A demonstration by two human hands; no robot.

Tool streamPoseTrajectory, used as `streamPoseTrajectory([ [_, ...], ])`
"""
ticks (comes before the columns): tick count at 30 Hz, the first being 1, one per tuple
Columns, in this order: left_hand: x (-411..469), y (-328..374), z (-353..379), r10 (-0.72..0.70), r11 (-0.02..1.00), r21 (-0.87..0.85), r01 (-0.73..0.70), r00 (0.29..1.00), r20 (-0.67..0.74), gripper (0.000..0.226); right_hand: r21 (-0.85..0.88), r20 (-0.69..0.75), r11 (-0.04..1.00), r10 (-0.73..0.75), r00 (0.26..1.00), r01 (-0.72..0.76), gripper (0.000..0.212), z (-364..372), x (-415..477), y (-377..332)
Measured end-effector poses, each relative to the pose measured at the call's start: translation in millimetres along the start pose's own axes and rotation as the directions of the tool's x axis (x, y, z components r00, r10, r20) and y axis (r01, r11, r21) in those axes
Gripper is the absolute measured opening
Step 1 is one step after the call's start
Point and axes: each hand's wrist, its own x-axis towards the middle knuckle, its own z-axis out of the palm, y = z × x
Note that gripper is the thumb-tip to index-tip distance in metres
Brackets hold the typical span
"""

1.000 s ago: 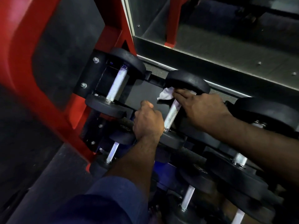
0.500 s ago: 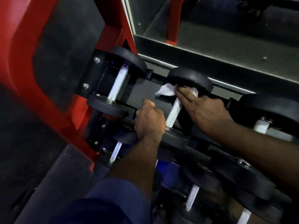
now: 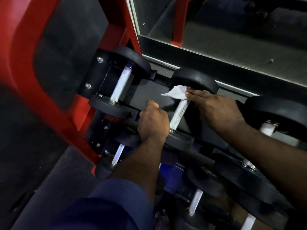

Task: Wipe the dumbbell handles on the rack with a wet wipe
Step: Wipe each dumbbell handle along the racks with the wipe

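Head view: pinches soft, light wet wipe [image 3: 176,93] with right hand [image 3: 217,110] at far end of hard, bumpy dumbbell handle [image 3: 178,113] on rack [image 3: 93,75], with left hand [image 3: 153,123] curled round a dark bar [image 3: 131,125], maybe a rail.

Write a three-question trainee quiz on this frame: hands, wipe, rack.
1. What does the left hand grip?
2. Which hand holds the wet wipe? A: the left hand. B: the right hand. C: neither hand.
3. True or false: the wet wipe sits at the near end of the dumbbell handle.

Key: 1: the rack's dark front rail. 2: B. 3: false, it is at the far end, by the far weight head.
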Motion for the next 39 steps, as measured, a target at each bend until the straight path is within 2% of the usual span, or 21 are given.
streamPoseTrajectory([
  [2,-1,1,0,-0.005,1.0,0.002,0.005,1.0,0.004,0.027,0.266,-0.185,0.961,0.126,0.974,-0.074,0.044,16,-8,-4],
  [3,0,1,0,-0.006,1.0,0.002,0.006,1.0,0.007,0.028,0.411,-0.259,0.897,0.285,0.923,-0.162,0.035,25,-11,-9],
  [4,0,0,1,-0.006,1.0,-0.001,0.006,1.0,0.006,0.028,0.582,-0.251,0.764,0.492,0.834,-0.277,0.026,34,-13,-17],
  [5,1,0,2,-0.008,1.0,-0.002,0.008,1.0,0.008,0.028,0.763,-0.121,0.527,0.684,0.719,-0.373,0.021,39,-11,-26],
  [6,1,-1,2,-0.009,1.0,0.004,0.009,1.0,0.012,0.029,0.891,0.091,0.218,0.775,0.626,-0.399,0.019,40,-8,-37],
  [7,2,-1,3,-0.009,1.0,0.007,0.008,1.0,0.013,0.03,0.926,0.292,-0.068,0.755,0.587,-0.372,0.016,40,-2,-44],
  [8,3,-2,3,-0.008,1.0,0.009,0.007,1.0,0.012,0.031,0.897,0.435,-0.277,0.684,0.586,-0.343,0.012,37,5,-50],
  [9,3,-2,4,-0.006,1.0,0.008,0.006,1.0,0.01,0.031,0.848,0.529,-0.412,0.616,0.583,-0.334,0.015,33,14,-50],
  [11,4,-3,4,-0.008,1.0,0.0,0.008,1.0,0.001,0.03,0.717,0.668,-0.609,0.463,0.582,-0.339,0.025,25,27,-45],
  [13,4,-2,5,-0.016,1.0,-0.003,0.016,1.0,-0.005,0.029,0.588,0.742,-0.723,0.304,0.598,-0.362,0.025,20,32,-32],
  [15,3,0,5,-0.031,0.999,-0.011,0.031,1.0,-0.001,0.028,0.537,0.76,-0.748,0.227,0.609,-0.391,0.024,21,26,-20],
  [19,3,-1,7,-0.046,0.998,-0.045,0.047,0.999,0.017,0.036,0.565,0.737,-0.724,0.226,0.637,-0.397,0.041,26,22,-17],
  [22,2,-4,8,-0.059,0.997,-0.052,0.059,0.998,0.016,0.038,0.525,0.744,-0.761,0.194,0.64,-0.38,0.045,25,39,-31],
  [25,3,-4,9,-0.056,0.997,-0.06,0.056,0.998,0.005,0.04,0.551,0.73,-0.795,0.311,0.609,-0.254,0.038,29,39,-35],
  [27,4,-5,9,-0.054,0.997,-0.061,0.054,0.999,0.006,0.036,0.586,0.717,-0.789,0.399,0.571,-0.185,0.023,29,30,-32],
  [31,7,-7,9,-0.044,0.998,-0.046,0.044,0.999,0.013,0.028,0.581,0.74,-0.799,0.438,0.509,-0.157,0.012,28,28,-28],
  [35,10,-9,9,0.0,0.998,-0.06,0.002,1.0,0.025,0.035,0.616,0.744,-0.775,0.513,0.427,-0.141,0.033,27,25,-34],
  [39,10,-11,9,0.047,0.999,-0.013,-0.047,0.998,0.042,0.026,0.642,0.7,-0.764,0.551,0.454,-0.063,0.016,19,13,-35],
])
